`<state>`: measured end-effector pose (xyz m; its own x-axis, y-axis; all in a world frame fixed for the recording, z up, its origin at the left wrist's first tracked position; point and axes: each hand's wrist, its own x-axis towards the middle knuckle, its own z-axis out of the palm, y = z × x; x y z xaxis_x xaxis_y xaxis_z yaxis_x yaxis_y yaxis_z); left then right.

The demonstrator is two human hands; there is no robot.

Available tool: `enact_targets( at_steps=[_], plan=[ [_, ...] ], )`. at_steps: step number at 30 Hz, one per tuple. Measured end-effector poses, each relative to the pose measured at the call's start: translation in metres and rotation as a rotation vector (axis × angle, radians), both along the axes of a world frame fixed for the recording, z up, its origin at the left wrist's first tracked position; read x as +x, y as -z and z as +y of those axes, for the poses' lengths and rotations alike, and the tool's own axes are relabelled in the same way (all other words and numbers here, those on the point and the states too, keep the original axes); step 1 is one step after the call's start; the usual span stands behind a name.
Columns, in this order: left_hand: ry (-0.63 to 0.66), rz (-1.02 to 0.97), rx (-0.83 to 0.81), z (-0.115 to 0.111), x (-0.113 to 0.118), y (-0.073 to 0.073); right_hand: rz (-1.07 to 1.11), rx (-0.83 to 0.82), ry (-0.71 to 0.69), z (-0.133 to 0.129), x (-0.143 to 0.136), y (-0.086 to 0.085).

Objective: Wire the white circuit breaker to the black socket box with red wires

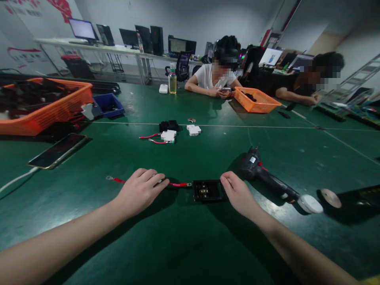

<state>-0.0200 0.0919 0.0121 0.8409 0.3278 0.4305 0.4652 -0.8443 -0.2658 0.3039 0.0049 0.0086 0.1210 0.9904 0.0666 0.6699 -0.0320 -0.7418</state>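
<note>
Red cabling [177, 184] shows either side of your left hand [142, 190], which is closed over its hidden middle; one ring-lugged end sticks out toward ten o'clock, the other toward three. That second lug sits at the nine o'clock edge of the open black case [214, 191]. Your right hand [239, 194] pinches the case's three o'clock end. From that hand, a drill [257, 171] lies at two o'clock.

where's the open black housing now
In the head view, the open black housing is just right of centre, below the middle, held at its right end by the right hand, with a red cable ending at its left.
</note>
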Motion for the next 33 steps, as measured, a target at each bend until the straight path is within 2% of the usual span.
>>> enact_targets(
  at_steps=[10,18,33],
  plan=[
    [0.010,0.044,0.070,-0.003,0.000,0.000,0.011,-0.003,-0.020,-0.002,-0.005,-0.002],
    [0.033,0.007,0.032,-0.006,0.005,0.000,-0.015,0.027,-0.030,-0.001,-0.009,0.002],
    [-0.012,-0.008,0.007,-0.005,0.007,0.003,-0.026,0.025,-0.022,-0.001,-0.011,0.003]
  ],
)
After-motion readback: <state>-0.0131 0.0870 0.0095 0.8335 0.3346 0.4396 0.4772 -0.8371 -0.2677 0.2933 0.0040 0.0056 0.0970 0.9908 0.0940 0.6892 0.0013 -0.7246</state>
